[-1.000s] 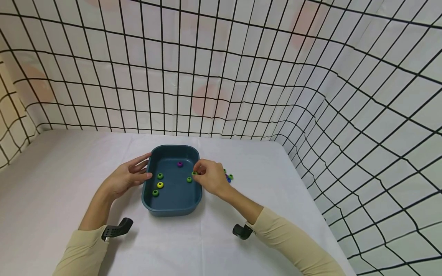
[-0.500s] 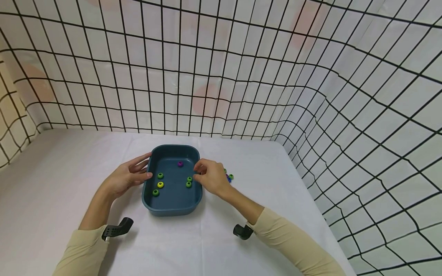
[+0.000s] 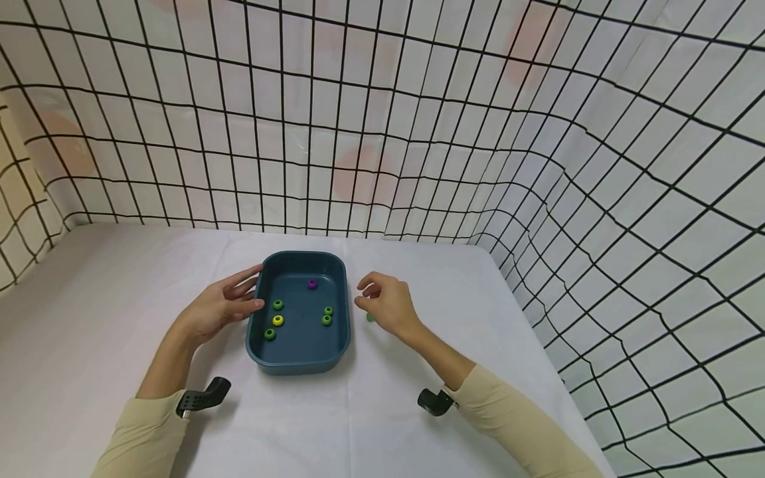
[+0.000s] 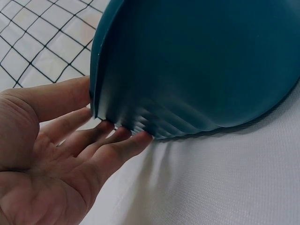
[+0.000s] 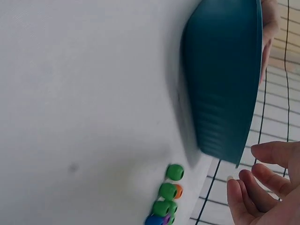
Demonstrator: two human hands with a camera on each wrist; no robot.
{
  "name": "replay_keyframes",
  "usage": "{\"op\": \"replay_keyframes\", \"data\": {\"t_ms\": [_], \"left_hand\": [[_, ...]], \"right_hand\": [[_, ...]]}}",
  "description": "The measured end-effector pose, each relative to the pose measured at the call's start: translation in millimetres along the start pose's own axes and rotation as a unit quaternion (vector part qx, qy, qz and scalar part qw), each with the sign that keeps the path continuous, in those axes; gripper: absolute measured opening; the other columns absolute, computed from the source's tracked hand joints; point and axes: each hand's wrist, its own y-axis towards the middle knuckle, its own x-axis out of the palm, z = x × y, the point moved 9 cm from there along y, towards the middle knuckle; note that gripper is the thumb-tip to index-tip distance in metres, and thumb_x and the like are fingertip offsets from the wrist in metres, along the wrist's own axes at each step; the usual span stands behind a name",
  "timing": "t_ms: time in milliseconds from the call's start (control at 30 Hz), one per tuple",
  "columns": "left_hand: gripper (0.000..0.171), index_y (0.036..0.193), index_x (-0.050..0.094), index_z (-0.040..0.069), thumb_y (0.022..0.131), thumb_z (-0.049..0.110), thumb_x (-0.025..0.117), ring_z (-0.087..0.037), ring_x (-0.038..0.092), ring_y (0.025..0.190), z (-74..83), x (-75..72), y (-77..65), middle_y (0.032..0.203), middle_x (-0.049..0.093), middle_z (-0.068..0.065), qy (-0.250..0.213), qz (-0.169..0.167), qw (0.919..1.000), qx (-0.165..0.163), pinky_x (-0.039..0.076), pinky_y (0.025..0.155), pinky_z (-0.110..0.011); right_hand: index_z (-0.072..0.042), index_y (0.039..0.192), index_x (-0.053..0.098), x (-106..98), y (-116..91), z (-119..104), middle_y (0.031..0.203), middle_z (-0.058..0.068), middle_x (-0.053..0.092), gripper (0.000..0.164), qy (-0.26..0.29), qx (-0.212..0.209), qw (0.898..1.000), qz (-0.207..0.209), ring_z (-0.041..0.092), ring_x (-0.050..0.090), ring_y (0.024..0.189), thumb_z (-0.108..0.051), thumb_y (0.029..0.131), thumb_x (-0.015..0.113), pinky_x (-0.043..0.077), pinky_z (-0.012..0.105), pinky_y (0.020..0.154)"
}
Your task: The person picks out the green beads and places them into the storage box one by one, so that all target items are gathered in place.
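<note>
mostly, the relation that counts is down from the right grip: the loose beads lie on the surface, outside the tray and off its right wall. from head height we see only a scrap of green under that hand; the rest is hidden.

right wrist view: greens, an orange bead, a blue bead and a bit of purple, bunched in a short slanting row, well left of the fingertips in that frame.

right grip: fingers loosely bent, thumb and forefinger apart, nothing seen between them. it is the nearer hand; the left grip is across the tray, fingers spread along the left wall, thumb at the rim.

axes: we find no long one on a bead, each being round with a hole. the topmost loose green turns its hole sideways, toward the tray side; inside the tray, the yellow bead and its neighbours show theirs upward. the tray's long axis runs away from us.
</note>
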Motion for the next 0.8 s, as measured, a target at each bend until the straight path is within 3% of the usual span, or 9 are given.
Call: {"op": "replay_keyframes", "data": {"t_ms": [300,533,800], "left_hand": [[0.084,0.163,0.018,0.012,0.096,0.006,0.067,-0.043,0.021,0.153,0.6,0.7,0.1,0.168,0.016,-0.02,0.005,0.004,1.0,-0.003,0.04,0.107,-0.047],[0.084,0.164,0.018,0.012,0.096,0.007,0.067,-0.042,0.021,0.153,0.6,1.5,-0.3,0.168,0.016,-0.021,0.005,0.002,1.0,-0.002,0.041,0.108,-0.047],[0.084,0.163,0.018,0.012,0.096,0.007,0.067,-0.042,0.021,0.153,0.3,0.9,0.0,0.168,0.017,-0.02,0.007,0.006,1.0,-0.005,0.039,0.108,-0.05]], "right_hand": [[-0.008,0.099,0.076,-9,-7,27,0.084,0.007,0.077,0.016,-0.004,0.026,1.0,0.006,0.02,0.07,0.077,-0.008,0.083,0.077,0.055,0.032,0.068],[-0.001,0.104,0.075,2,-13,41,0.082,0.009,0.077,0.022,0.009,0.039,0.999,-0.017,0.018,0.069,0.07,-0.004,0.082,0.077,0.054,0.029,0.063],[-0.001,0.104,0.076,13,-22,49,0.078,0.005,0.074,0.024,-0.022,0.031,0.999,-0.027,0.014,0.067,0.071,-0.003,0.08,0.076,0.056,0.028,0.067]]}}
